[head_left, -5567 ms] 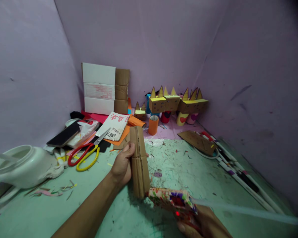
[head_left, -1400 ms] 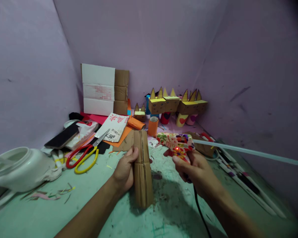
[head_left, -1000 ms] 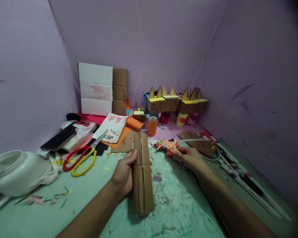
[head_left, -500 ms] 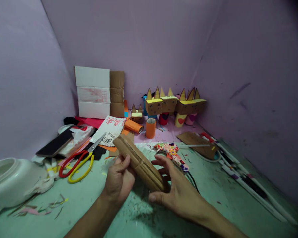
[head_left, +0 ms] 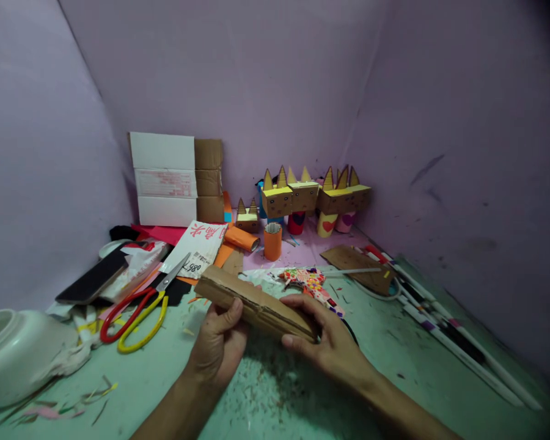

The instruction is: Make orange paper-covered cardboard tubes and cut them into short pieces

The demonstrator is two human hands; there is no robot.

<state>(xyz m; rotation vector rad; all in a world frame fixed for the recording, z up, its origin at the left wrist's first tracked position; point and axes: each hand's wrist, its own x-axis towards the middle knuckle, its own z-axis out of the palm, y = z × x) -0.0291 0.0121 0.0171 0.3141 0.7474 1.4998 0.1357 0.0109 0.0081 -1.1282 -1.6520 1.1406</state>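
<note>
A long folded piece of brown cardboard (head_left: 256,305) is held above the green tabletop, its left end higher than its right. My left hand (head_left: 222,336) grips it left of the middle, thumb on the near side. My right hand (head_left: 318,333) is closed around its right end, fingers over the top and thumb below. Beyond the cardboard lies a flower-patterned glue gun (head_left: 309,284). An orange tube (head_left: 272,241) stands behind it, and another orange tube (head_left: 242,238) lies on its side.
Scissors (head_left: 153,296) with red and yellow handles lie at the left, near a white pot (head_left: 22,351). Cardboard figures with horns (head_left: 305,195) stand at the back. White rods (head_left: 458,336) lie along the right wall.
The cardboard has turned to a flatter slant. My right hand, apart from it at the fingertips before, has closed on its right end. The view has shifted slightly.
</note>
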